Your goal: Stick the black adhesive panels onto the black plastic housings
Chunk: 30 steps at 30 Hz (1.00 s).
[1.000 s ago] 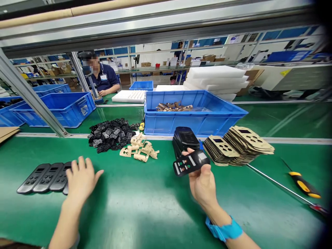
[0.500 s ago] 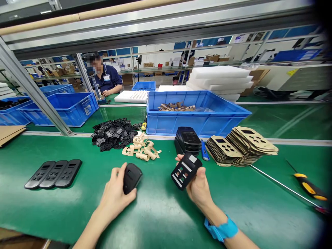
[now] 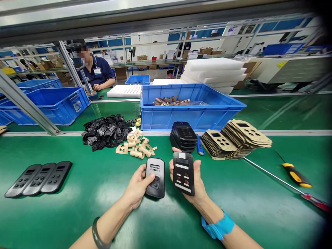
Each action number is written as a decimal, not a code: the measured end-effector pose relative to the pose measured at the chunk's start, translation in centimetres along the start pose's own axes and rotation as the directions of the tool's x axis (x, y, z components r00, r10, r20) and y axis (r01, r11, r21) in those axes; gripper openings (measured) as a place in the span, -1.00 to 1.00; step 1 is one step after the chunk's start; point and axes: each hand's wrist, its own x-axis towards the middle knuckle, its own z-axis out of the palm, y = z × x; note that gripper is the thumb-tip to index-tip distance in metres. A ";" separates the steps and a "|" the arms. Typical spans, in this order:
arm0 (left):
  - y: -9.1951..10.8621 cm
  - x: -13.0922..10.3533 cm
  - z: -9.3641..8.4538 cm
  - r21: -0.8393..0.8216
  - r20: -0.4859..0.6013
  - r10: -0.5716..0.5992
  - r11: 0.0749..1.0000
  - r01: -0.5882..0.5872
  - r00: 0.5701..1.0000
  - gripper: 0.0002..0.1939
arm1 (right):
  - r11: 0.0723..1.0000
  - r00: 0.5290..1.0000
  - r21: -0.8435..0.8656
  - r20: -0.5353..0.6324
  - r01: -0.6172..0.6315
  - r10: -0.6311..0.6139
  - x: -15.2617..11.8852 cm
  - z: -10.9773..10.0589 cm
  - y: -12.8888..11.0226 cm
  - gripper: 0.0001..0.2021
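Note:
My left hand [image 3: 138, 186] grips a black plastic housing [image 3: 155, 178] by its left edge, the thumb over its lower middle; a window and a row of small slots face up. In my right hand [image 3: 198, 183] lies a thin black faceplate [image 3: 183, 174] with white strips and round holes, held between thumb and fingers. The two parts are close together but apart, above the green table. On the left, three black housings with buttons [image 3: 38, 180] lie side by side. A stack of black housings [image 3: 183, 136] stands behind my right hand.
A pile of black button pads [image 3: 106, 131] and curled tan backing papers [image 3: 136, 147] lie ahead. Behind is a blue bin [image 3: 189, 117]. Stacked tan-backed panels [image 3: 243, 138], a blue cutter [image 3: 200, 145] and screwdrivers [image 3: 297, 174] are on the right. A co-worker [image 3: 95, 71] sits across the bench.
My left hand has moved right and turned its housing to show the slotted face, bringing it beside the faceplate. My right hand has tilted the faceplate more upright. The view has shifted slightly.

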 end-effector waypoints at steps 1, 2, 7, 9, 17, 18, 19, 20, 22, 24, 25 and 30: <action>-0.2 0.0 -0.1 -0.020 -0.014 0.001 1.000 -0.002 1.000 -0.47 | 1.000 1.000 -0.003 0.006 -0.025 0.025 0.0 0.1 0.2 -0.36; -0.3 -0.1 -0.2 -0.044 -0.022 -0.002 0.999 0.001 1.000 -0.48 | 0.999 0.999 -0.007 0.014 -0.050 0.050 -0.1 0.1 0.4 -0.36; 0.1 -0.7 -0.3 -0.153 0.052 -0.037 0.987 0.045 0.998 -0.38 | 0.990 0.988 -0.033 0.062 -0.137 0.139 -0.6 0.2 1.3 -0.36; 0.1 -0.8 -0.3 -0.147 0.069 -0.032 0.988 0.042 0.997 -0.29 | 0.987 0.985 -0.037 0.070 -0.154 0.156 -0.7 0.2 1.5 -0.35; -0.6 -0.8 -0.5 -0.078 0.051 0.024 0.997 -0.020 0.998 -0.30 | 0.983 0.981 -0.085 0.100 -0.160 0.168 -0.9 0.1 1.4 -0.37; -0.5 -0.8 -0.5 -0.089 0.059 0.011 0.996 -0.005 0.998 -0.29 | 0.983 0.980 -0.086 0.105 -0.162 0.170 -0.9 0.1 1.4 -0.37; -0.5 -0.8 -0.4 -0.100 0.062 -0.007 0.995 0.013 0.998 -0.30 | 0.982 0.979 -0.087 0.109 -0.165 0.174 -0.9 0.1 1.4 -0.37; -0.5 -0.8 -0.4 -0.108 0.056 -0.023 0.994 0.029 0.998 -0.34 | 0.981 0.977 -0.088 0.113 -0.170 0.180 -0.9 0.1 1.4 -0.37; -0.5 -0.8 -0.3 -0.105 0.017 -0.029 0.994 0.030 0.999 -0.45 | 0.978 0.973 -0.101 0.128 -0.180 0.192 -0.8 0.0 1.5 -0.36; -0.8 -0.7 -0.2 -0.087 -0.035 -0.014 0.996 0.010 0.999 -0.48 | 0.977 0.970 -0.120 0.147 -0.178 0.195 -0.9 0.0 1.6 -0.36; -0.9 -0.7 -0.1 -0.082 -0.059 -0.009 0.997 0.004 0.998 -0.47 | 0.976 0.968 -0.126 0.155 -0.176 0.195 -0.9 0.0 1.7 -0.36; -1.1 -0.6 0.1 -0.087 -0.126 -0.012 0.996 0.000 0.992 -0.45 | 0.974 0.965 -0.089 0.142 -0.210 0.221 -1.0 0.1 1.6 -0.34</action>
